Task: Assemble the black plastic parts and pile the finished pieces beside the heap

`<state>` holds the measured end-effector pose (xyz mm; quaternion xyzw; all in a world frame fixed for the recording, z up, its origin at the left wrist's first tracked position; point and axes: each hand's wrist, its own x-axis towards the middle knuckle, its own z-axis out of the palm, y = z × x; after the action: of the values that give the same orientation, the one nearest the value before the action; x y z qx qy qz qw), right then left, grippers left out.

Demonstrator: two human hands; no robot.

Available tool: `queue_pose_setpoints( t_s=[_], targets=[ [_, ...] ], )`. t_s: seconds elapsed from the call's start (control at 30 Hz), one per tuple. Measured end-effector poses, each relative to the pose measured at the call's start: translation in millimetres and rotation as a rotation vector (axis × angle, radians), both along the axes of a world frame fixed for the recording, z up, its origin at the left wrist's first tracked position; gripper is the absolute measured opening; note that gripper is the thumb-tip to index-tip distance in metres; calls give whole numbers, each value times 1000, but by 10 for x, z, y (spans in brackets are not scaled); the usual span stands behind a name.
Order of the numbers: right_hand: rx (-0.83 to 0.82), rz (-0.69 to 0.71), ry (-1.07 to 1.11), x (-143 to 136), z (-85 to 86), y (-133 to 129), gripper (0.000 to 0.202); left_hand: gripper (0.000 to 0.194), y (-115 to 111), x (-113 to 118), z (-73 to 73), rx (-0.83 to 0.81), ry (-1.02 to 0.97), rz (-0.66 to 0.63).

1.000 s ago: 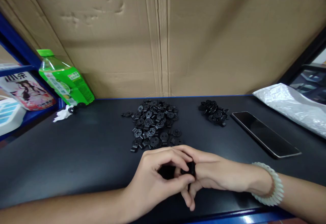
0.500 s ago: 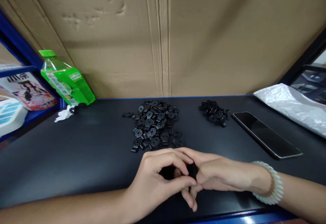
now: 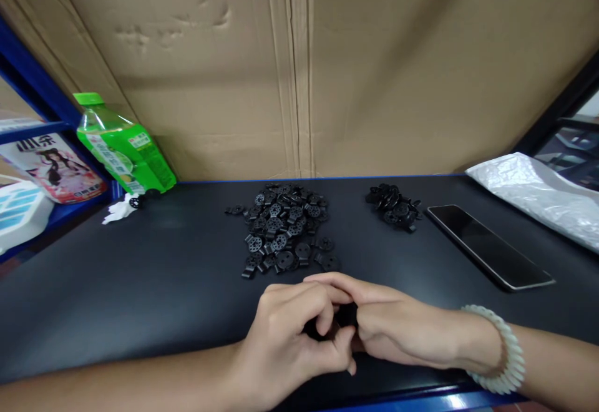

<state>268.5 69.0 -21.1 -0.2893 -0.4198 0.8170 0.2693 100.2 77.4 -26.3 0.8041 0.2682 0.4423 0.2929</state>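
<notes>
Over the black tabletop [image 3: 154, 281], a small, partly hidden black part [image 3: 347, 315] is held in the fingers of the right hand [image 3: 407, 328], the left hand's [image 3: 290, 331] curled narrowly beside it, their grip unclear, with the perforated plastic clips [image 3: 285, 225] heaped at 11 o'clock and a smartphone [image 3: 489, 246] at 2.

Black tabletop [image 3: 163, 287] with two black-part piles [image 3: 281, 221].

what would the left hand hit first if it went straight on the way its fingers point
Probably the black part at the right hand, just off the fingertips of the left hand. They're so close that depth is unclear, so it might meet the right hand first.
</notes>
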Motion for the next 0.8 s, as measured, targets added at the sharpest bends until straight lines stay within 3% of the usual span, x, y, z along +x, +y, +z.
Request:
queue_pose_setpoints(
  t_s=[0.13,0.23,0.3,0.43,0.53,0.6,0.7,0.8],
  targets=[
    [51,-22,18,18,19,12,47,32,19,-14,0,-138,-53,59],
    [84,-20,-2,80,104,41,59,24,43,-21,0,-292,-194,50],
    [193,7,-63,140,175,65,62,23,58,-24,-5,-340,-253,49],
    [594,-4,-399,308,272,179,48,24,79,-31,-28,-322,-215,38],
    [1118,-335,-893,492,254,362,30,24,92,-32,-35,-320,-161,51],
    [1412,-518,-1222,618,206,495,29,23,98,-31,-32,-325,-145,56],
    [1531,-570,-1503,710,139,593,45,22,104,-32,-21,-336,-147,61],
    [1522,-427,-1333,614,111,518,40,20,101,-33,-6,-350,-161,74]
  ],
)
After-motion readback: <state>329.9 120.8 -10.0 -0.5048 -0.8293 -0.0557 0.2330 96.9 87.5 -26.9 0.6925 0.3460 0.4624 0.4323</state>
